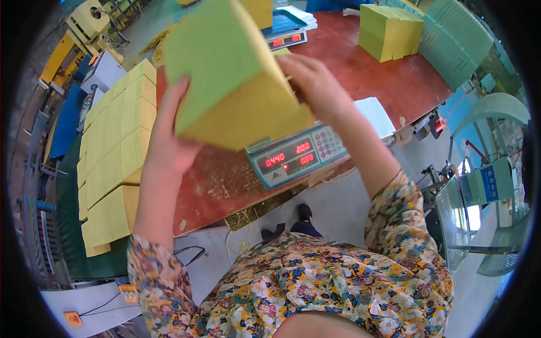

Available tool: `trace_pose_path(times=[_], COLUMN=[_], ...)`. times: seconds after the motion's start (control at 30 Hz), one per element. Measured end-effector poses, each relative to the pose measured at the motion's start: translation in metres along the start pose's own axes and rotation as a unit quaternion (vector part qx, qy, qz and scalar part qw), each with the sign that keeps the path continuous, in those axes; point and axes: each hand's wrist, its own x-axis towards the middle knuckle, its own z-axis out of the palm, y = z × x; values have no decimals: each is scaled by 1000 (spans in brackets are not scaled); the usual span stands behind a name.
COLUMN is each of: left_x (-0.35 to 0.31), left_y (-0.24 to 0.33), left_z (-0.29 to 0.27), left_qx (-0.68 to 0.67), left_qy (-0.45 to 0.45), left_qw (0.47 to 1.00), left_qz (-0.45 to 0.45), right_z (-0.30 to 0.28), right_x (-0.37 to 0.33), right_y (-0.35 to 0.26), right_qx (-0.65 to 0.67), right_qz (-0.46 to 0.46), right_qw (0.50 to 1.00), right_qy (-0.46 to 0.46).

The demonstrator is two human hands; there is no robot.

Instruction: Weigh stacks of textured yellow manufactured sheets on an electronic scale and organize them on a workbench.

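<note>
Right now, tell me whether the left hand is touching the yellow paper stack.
Touching. The head view shows the left hand pressed flat against the side of the yellow paper stack, no gap between them.

Head view: looks steeply down from above the person's chest, close over the red table (pixel 394 84).
Facing: toward the table's far edge.
Lens: fisheye, bent edges.

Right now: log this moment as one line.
left hand: grips paper stack | right hand: grips stack | stack: raised over scale | table: red

The yellow paper block (pixel 236 73) hides most of the scale's platform (pixel 293 158) and is cut off above.
</note>
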Motion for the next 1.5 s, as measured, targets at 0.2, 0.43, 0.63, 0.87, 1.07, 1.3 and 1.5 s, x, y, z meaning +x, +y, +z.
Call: trace_pose_path(times=[0.2, 0.43, 0.63, 0.87, 1.07, 1.3, 1.5], left_x=[70, 97, 95, 91, 88, 94, 115], left_y=[2, -22, -26, -28, -31, -55, -108], left_z=[69, 72, 69, 65, 57, 40, 18], left_qx=[201, 232, 257, 269, 262, 256, 181], left_qy=[-68, -46, -29, -13, -4, 59, 72], left_qw=[974, 967, 959, 958, 962, 963, 976], left_qz=[-78, -99, -115, -101, -79, -53, 102], right_z=[-71, -94, -96, -91, -85, -80, -79], right_x=[63, 81, 83, 85, 79, 73, 78], right_y=[20, 39, 46, 56, 52, 71, 95], right_qx=[53, 40, 40, 16, -26, -72, 129], right_qz=[49, 100, 98, 85, 58, 7, 0], right_qw=[997, 993, 993, 996, 998, 996, 989], right_qy=[-15, -55, -53, -38, -31, 47, 67])
